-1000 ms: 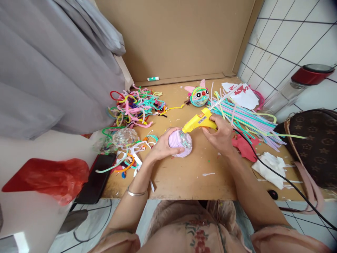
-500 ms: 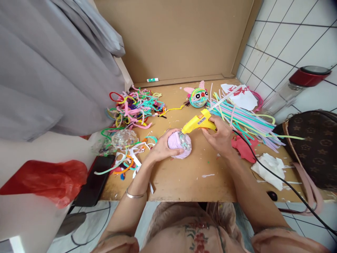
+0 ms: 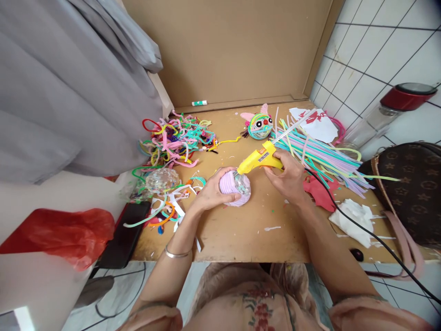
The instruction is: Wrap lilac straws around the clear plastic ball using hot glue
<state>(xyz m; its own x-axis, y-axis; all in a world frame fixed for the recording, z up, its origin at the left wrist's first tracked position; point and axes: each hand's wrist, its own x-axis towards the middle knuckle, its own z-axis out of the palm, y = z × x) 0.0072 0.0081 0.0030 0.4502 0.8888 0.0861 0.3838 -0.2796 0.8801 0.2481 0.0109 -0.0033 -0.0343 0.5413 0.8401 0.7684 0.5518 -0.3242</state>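
Note:
My left hand (image 3: 214,192) is closed around a rounded clear plastic piece wrapped in lilac pipe cleaners (image 3: 231,187), just above the table. Part of its clear surface shows uncovered on the right. In my right hand (image 3: 287,177) is a yellow hot glue gun (image 3: 259,158), a clear glue stick poking out of its back. The nozzle points down and left, at the upper edge of the lilac wrapping; whether it touches cannot be made out. Behind them sits a finished-looking ball figure (image 3: 260,126) with googly eyes and pink ears.
Tangled pipe cleaners (image 3: 179,138) lie at the back left, with a clear plastic ball (image 3: 162,179) before them. Straight pipe cleaners (image 3: 324,154) spread at the right, near crumpled tissue (image 3: 352,223) and a brown bag (image 3: 409,193). The gun's black cord (image 3: 361,232) trails right. A phone (image 3: 126,234) lies left.
Almost nothing differs. Both hands, the glue gun and the lilac-wrapped piece hold the same position; the view has shifted only slightly.

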